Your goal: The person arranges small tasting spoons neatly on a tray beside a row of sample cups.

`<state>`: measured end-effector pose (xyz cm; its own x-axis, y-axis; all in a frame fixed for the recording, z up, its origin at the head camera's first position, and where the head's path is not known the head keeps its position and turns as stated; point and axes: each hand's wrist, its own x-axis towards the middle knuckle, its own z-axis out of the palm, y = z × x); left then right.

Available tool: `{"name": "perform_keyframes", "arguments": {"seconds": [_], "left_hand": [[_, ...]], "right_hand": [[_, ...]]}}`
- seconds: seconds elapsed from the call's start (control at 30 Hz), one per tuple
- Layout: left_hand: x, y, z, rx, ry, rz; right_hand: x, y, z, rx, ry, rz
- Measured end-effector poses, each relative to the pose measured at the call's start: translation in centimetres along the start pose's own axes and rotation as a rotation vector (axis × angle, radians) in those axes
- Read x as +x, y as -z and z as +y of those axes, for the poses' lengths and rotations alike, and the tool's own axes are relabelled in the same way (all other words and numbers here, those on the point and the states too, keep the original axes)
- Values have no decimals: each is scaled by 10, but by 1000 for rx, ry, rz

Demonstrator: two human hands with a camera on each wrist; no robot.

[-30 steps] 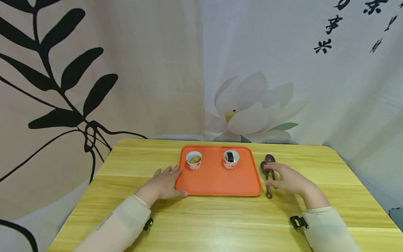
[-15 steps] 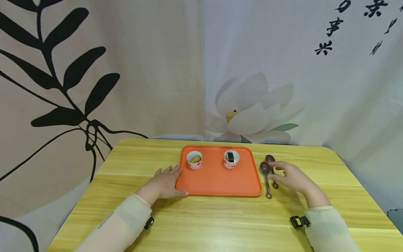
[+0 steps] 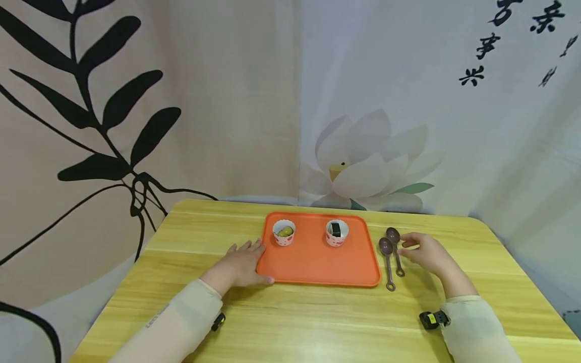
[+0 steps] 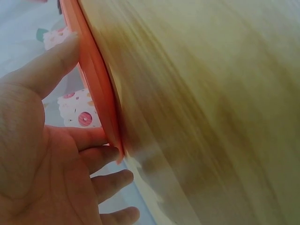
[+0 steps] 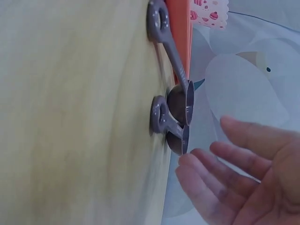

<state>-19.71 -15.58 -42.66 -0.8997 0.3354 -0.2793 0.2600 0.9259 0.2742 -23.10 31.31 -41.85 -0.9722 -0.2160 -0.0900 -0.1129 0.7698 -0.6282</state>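
Note:
My left hand [image 3: 238, 267] rests at the left edge of an orange tray [image 3: 317, 264]. Its fingers are spread, with the thumb by the tray's near-left corner; the left wrist view shows fingertips against the tray's rim [image 4: 96, 77]. Two brown round-bowled spoons lie side by side to the right of the tray: the nearer spoon [image 3: 386, 247] and the farther spoon [image 3: 393, 235]. Just right of them hovers my right hand [image 3: 426, 252], fingers loosely bent and holding nothing. The right wrist view has its fingertips close to a spoon bowl [image 5: 177, 142]; contact is hard to tell.
Two patterned paper cups stand on the tray's far half: the left cup [image 3: 284, 241] holds something yellow-green, the right cup [image 3: 336, 241] a black-and-white piece. A wooden table [image 3: 290, 322] lies beneath, with a printed curtain [image 3: 236, 126] behind it.
My right hand has drawn off the spoons, a little to the right, uncovering them. The left hand stays at the tray. The head view has shifted slightly.

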Motion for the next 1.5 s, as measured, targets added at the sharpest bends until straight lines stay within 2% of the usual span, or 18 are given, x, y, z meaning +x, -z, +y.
{"name": "perform_keyframes", "arguments": {"seconds": [0.17,0.57,0.87,1.1,1.5], "left_hand": [[2,-2,0,6,1,-8],[2,-2,0,20,16,-14],[3,-2,0,0,11,-14],[3,-4,-1,-3,13,-20],[1,-2,1,-11,9,-14]], "right_hand": [[1,0,2,113,-88,-25],[12,-3,5,298,-203,-68],[16,-7,9,333,-260,-74],[17,-11,10,387,-269,-100],[19,-12,10,400,-295,-105]]}}
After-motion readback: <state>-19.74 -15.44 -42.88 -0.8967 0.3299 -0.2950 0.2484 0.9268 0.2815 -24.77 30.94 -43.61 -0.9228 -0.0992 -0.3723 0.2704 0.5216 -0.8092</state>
